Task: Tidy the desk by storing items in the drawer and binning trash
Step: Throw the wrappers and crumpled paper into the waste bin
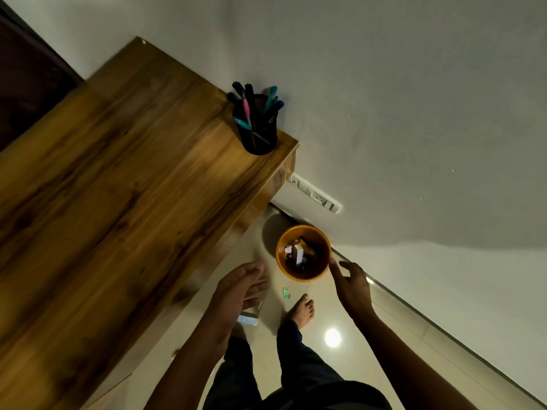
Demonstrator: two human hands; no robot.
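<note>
A wooden tabletop (118, 179) fills the left of the view, with a black mesh pen holder (258, 125) full of pens at its far corner by the wall. On the floor just past that corner stands a small orange bin (303, 253), already holding scraps and a white box. It looks light and rigid, likely easy to tip; its rim seems the best place to grip. The right hand (352, 287), fingers loose and holding nothing, hovers at the bin's right rim. The left hand (239, 291), flat and released, hangs left of the bin. A green scrap (286, 292) and a small white box (248, 319) lie on the floor nearer the person's bare foot (302, 310).
</note>
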